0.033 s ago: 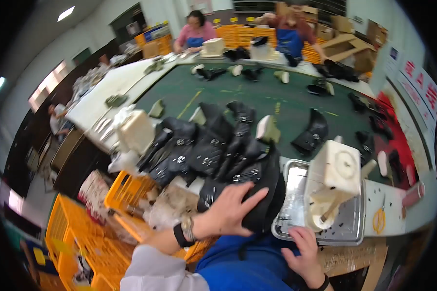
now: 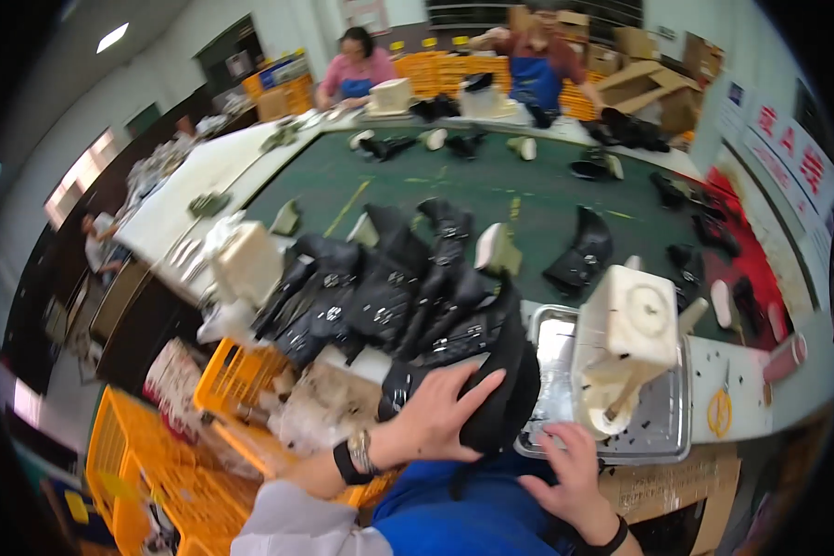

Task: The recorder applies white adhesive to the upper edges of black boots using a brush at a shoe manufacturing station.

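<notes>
My left hand (image 2: 440, 408) grips a black boot (image 2: 505, 398) with a buckled strap, tilted over my blue apron. Its fingers lie across the shaft and the thumb is beneath; part of the boot is hidden by the hand. To its right, my right hand (image 2: 570, 477) is held with thumb and fingers apart, nothing in it. That hand is close to the near left corner of a metal tray (image 2: 556, 338). In the tray stands a cream plastic container (image 2: 630, 320), and a wooden handle (image 2: 627, 398) leans out of its low opening. Several black buckled boots (image 2: 377, 287) lie in a row beyond.
A green conveyor belt (image 2: 417, 185) carries more boots and pale insole pieces. Orange-handled scissors (image 2: 721, 408) lie right of the tray. Orange crates (image 2: 171, 473) stand low on the left, and a cardboard box (image 2: 667, 486) sits under the tray. Two people work across the table.
The whole view has shifted slightly, so the scene sits a little further left. My left hand keeps its grip on the boot, and my right hand stays apart from it.
</notes>
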Demonstrator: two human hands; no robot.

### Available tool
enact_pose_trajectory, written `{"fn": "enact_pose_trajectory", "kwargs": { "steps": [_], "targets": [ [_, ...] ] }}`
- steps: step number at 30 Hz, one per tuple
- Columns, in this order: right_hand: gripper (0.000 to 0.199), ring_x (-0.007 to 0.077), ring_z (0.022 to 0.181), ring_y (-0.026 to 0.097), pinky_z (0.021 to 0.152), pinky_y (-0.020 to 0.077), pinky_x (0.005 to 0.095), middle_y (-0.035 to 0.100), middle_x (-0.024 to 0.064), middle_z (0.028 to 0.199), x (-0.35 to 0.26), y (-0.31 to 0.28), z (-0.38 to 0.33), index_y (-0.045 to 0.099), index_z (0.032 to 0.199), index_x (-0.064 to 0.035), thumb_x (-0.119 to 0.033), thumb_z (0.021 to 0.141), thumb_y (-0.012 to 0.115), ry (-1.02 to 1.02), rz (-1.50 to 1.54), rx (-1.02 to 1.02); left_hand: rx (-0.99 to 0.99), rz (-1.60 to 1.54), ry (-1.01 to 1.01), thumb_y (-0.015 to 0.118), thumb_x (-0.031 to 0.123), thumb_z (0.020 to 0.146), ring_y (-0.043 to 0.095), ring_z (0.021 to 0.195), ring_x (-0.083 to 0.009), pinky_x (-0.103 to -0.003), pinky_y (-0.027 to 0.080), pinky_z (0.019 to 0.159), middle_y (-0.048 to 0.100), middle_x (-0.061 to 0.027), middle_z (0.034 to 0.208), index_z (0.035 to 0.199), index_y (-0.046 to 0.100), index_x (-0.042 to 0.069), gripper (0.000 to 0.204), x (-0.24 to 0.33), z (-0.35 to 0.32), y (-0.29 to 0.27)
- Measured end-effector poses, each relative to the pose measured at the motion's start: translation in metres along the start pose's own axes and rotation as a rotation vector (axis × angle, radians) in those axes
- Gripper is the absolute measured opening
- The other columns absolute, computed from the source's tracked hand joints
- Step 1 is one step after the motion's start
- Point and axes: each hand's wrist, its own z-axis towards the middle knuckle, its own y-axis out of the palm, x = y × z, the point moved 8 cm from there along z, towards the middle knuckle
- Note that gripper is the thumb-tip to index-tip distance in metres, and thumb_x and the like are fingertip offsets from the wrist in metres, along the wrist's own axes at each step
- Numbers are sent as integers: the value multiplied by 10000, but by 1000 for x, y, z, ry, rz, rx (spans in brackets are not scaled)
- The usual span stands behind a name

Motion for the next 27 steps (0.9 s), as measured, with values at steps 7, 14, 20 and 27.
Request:
{"fn": "enact_pose_trajectory", "kwargs": {
  "steps": [7, 14, 20, 27],
  "targets": [
    [268, 245, 716, 568, 828, 409, 438, 579, 92, 697, -17, 24, 15, 588, 793, -15, -257, 706, 664, -203, -23, -70, -84, -194, 15, 749, 323, 555, 499, 952, -363, -400, 397, 816, 448, -237, 1140, 1286, 355, -13, 896, 25, -3, 50],
    [184, 256, 639, 599, 619, 497, 324, 593, 111, 672, -17, 32, 10, 578, 693, -13, -172, 685, 669, -165, 7, -53, -36, -470, 63, 741, 239, 594, 490, 998, -379, -415, 372, 893, 466, -217, 1138, 1276, 333, -24, 837, 11, -1, 59],
    [197, 234, 566, 548, 564, 467, 315, 530, 74, 595, -23, 25, 23, 544, 636, -46, -199, 700, 649, -226, 18, 108, -39, -313, 10, 704, 158, 601, 539, 867, -323, -381, 424, 774, 537, -166, 974, 1242, 360, -34, 752, 7, 2, 50],
    [327, 263, 534, 552, 509, 457, 351, 548, 103, 602, -12, 21, 28, 549, 646, -26, -320, 712, 676, 12, 102, 48, -49, -151, 115, 683, 236, 597, 544, 858, -297, -384, 412, 802, 548, -147, 996, 1218, 472, 19, 691, 19, 11, 35]
  ]
}}
